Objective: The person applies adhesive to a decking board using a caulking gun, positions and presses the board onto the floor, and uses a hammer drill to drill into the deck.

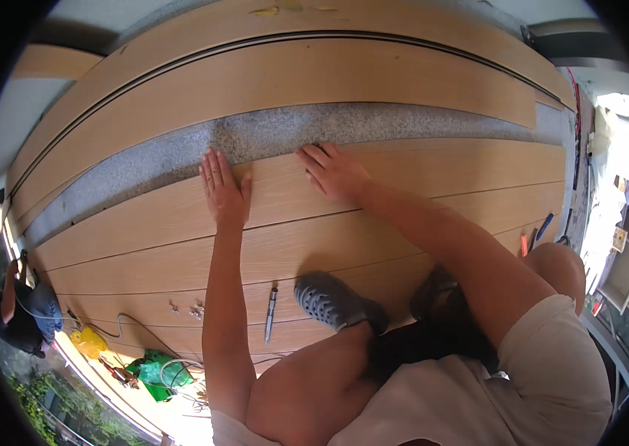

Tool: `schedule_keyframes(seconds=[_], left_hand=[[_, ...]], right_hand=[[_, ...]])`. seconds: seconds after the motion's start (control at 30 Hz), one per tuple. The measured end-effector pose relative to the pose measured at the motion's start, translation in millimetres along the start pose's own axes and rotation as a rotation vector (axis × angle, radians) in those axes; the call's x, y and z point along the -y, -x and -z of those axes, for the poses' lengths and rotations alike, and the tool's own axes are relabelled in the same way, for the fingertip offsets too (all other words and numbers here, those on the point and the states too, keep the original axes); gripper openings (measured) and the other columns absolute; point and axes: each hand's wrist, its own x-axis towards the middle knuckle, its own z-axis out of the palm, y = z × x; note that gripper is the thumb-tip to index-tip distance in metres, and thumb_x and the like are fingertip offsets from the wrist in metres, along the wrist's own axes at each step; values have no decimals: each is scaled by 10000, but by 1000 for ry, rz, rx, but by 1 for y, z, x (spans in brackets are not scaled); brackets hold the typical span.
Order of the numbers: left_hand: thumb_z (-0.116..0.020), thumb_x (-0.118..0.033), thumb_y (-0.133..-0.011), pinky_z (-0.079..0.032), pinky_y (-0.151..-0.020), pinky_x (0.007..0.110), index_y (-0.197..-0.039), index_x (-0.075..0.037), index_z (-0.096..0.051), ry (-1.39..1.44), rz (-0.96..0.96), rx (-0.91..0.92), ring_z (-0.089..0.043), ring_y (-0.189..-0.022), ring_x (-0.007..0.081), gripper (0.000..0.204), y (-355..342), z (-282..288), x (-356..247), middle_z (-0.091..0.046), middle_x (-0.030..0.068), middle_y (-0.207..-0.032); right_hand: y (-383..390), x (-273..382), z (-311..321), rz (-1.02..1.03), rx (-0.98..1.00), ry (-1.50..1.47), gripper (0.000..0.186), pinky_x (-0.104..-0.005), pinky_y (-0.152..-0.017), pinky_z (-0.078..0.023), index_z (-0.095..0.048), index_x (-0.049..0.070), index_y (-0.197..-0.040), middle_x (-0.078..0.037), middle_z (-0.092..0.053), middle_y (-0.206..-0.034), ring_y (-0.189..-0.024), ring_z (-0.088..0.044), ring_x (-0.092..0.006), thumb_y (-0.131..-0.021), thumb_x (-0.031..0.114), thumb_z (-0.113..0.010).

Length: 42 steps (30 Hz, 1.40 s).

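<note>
My left hand lies flat with its fingers stretched out on a light brown wood-grain deck board, the fingertips at the board's far edge. Farther right, my right hand rests on the same board, its fingers spread a little and curling at that edge. Neither hand holds anything. Beyond the board runs a strip of bare grey concrete. On the far side of this gap lies another loose-looking board, with a dark slot behind it.
A silver-and-black pen-like tool lies left of my shoe. Small metal clips are scattered near it. A cable, a green bag and a yellow object lie at lower left, near another person. Blue and orange tools lie right.
</note>
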Motion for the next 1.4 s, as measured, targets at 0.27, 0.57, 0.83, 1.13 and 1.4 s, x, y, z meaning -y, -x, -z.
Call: schedule_keyframes(seconds=[0.27, 0.57, 0.83, 1.13, 1.4], left_hand=[[-435, -461, -1018, -83, -1266, 406, -1560, -33, -260, -39, -238, 332, -144, -1537, 276, 713, -14, -9, -66, -185, 111, -1660], [-384, -391, -1052, -153, -1249, 446, -1538, 2, -295, 16, -366, 186, -237, -1505, 322, 631, -7, -4, -64, -256, 161, -1629], [-342, -404, -1066, -192, -1233, 469, -1534, 14, -296, -4, -359, 215, -276, -1484, 349, 629, -14, 5, -72, -281, 177, -1615], [-308, -453, -1063, -186, -1235, 481, -1533, 34, -287, -30, -379, 184, -263, -1489, 369, 677, -10, 1, -84, -265, 203, -1615], [-303, -437, -1067, -136, -1255, 465, -1524, 81, -255, -125, -386, 184, -203, -1511, 373, 693, -2, 2, -84, -206, 243, -1623]], right_hand=[[49, -49, 42, -315, -283, -20, 370, -465, -1025, -438, -565, 18, -1289, -156, -569, -1279, -1183, -521, -354, -932, 113, -577], [179, -151, 105, -629, -440, 227, 160, -424, -905, -485, -619, 29, -993, -143, -605, -1078, -1054, -553, -334, -902, 161, -611], [173, -142, 121, -671, -501, 223, 116, -423, -865, -475, -593, 35, -914, -131, -546, -937, -957, -533, -335, -907, 150, -606], [210, -147, 139, -535, -393, 318, 215, -402, -958, -470, -597, 15, -1052, -125, -580, -1079, -1075, -534, -312, -919, 184, -600], [312, -95, 349, -519, 567, 219, 274, -467, -825, -539, -669, 102, -1153, -143, -706, -1014, -971, -670, -360, -916, 106, -533]])
